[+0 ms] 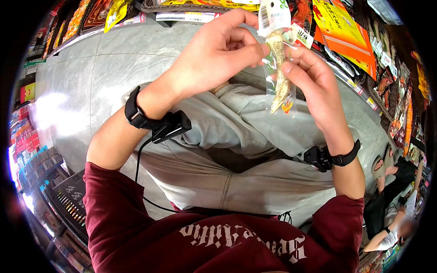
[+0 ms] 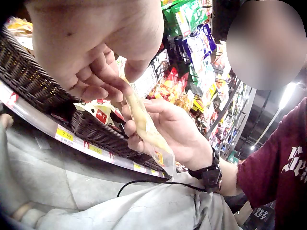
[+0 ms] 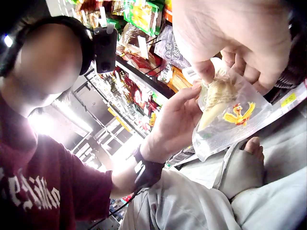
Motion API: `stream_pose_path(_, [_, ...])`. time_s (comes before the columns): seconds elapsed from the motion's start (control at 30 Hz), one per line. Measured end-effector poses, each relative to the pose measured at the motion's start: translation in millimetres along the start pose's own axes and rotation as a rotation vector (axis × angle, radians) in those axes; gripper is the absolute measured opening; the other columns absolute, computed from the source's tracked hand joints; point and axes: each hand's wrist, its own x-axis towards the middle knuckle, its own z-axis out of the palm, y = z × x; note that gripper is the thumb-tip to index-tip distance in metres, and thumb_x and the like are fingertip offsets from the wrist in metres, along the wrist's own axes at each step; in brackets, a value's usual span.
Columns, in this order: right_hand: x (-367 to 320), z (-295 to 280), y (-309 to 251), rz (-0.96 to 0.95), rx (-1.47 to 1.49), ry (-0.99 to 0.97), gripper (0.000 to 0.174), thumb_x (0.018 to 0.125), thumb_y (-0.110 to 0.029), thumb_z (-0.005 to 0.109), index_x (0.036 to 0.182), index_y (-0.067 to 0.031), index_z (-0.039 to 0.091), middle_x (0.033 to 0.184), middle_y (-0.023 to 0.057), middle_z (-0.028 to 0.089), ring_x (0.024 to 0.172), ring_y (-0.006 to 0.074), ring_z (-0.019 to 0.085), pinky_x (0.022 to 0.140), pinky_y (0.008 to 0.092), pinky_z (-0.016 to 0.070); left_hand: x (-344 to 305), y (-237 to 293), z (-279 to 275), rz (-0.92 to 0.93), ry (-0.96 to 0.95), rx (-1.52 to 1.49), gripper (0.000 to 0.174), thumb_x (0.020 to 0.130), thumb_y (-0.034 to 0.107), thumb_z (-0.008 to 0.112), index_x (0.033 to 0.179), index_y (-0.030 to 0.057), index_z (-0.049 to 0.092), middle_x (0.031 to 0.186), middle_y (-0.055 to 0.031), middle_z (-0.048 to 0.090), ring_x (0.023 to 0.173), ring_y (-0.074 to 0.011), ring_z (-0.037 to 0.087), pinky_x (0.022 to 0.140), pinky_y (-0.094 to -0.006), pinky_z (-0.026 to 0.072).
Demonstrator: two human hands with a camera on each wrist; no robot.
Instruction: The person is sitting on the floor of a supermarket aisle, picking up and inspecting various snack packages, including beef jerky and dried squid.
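Observation:
A clear plastic packet [image 1: 281, 86] with a pale, textured long food piece inside hangs between the two hands, a white label with a barcode at its top. The left hand [image 1: 223, 54] pinches its left edge with thumb and fingertips. On the other side the right hand [image 1: 314, 79] grips the packet, thumb on the front. In the right wrist view the packet [image 3: 230, 110] shows a yellow and red bird print near its lower seal. The left wrist view has the packet [image 2: 142, 120] slanting across, both hands touching it.
Shelves with wicker baskets [image 2: 91, 129] and bagged snacks [image 1: 346, 36] stand ahead and to the right. A black crate [image 1: 68, 200] is at the left. Another person [image 1: 396, 223] is at the lower right. The wearer's legs [image 1: 218, 177] lie below the hands.

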Motion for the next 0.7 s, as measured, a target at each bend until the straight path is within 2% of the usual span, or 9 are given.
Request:
stream_pose_path(0.07, [-0.1, 0.1, -0.8, -0.009, 0.000, 0.004, 0.021, 0.105, -0.008, 0.066, 0.124, 0.0013, 0.066, 0.106, 0.0025, 0.071, 0.093, 0.0070, 0.066, 0.082, 0.0249, 0.0543, 2.7, -0.7, -0.3, -0.013, -0.007, 0.000, 0.028, 0.102, 0.007, 0.069, 0.128, 0.0020, 0.060, 0.095, -0.0005, 0.072, 0.091, -0.0094, 0.068, 0.084, -0.0264, 0.0549])
stream_pose_path(0.33, [-0.3, 0.7, -5.1, 0.008, 0.059, -0.015, 0.023, 0.106, -0.007, 0.064, 0.126, 0.0030, 0.063, 0.109, 0.0046, 0.070, 0.096, 0.0107, 0.070, 0.084, 0.0268, 0.0569, 2.0, -0.8, 0.4, -0.020, -0.022, -0.001, 0.028, 0.102, 0.008, 0.070, 0.128, 0.0020, 0.060, 0.091, 0.0005, 0.069, 0.090, -0.0095, 0.068, 0.085, -0.0263, 0.0545])
stream_pose_path(0.7, [-0.3, 0.6, -4.3, 0.000, 0.033, 0.000, 0.021, 0.106, -0.008, 0.063, 0.124, 0.0031, 0.064, 0.108, 0.0034, 0.069, 0.097, 0.0087, 0.067, 0.085, 0.0263, 0.0552, 1.5, -1.0, -0.1, -0.021, -0.046, 0.010, 0.029, 0.103, 0.010, 0.070, 0.128, 0.0020, 0.058, 0.089, 0.0001, 0.068, 0.089, -0.0095, 0.066, 0.085, -0.0268, 0.0530])
